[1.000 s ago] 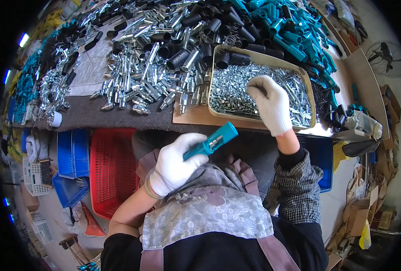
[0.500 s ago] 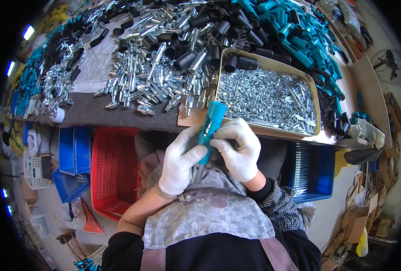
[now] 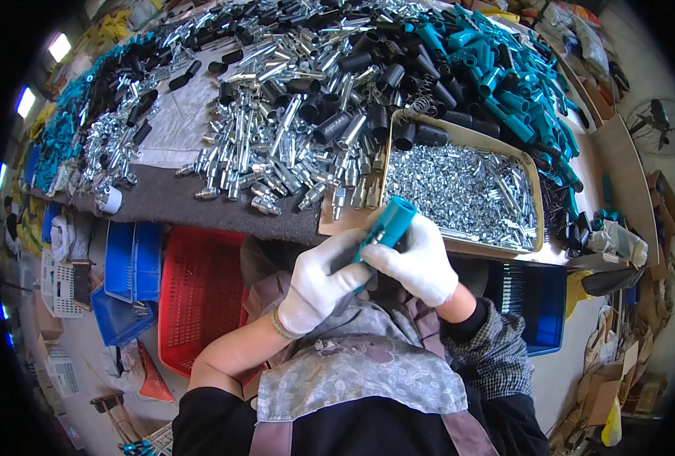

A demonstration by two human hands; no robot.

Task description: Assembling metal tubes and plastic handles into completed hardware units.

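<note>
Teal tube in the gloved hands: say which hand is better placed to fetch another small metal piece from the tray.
Right. The right hand lies next to the tray; the left hand grips the teal tube lower down.

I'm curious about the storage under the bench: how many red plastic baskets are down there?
1. The red basket sits below the table edge, left of the person's gloved left hand, beside blue crates. Others may be hidden under the table.

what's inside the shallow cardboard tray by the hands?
The shallow cardboard tray holds a layer of small shiny metal parts, heaped across it. Its bottom is covered, and the right hand hides the near edge.
</note>
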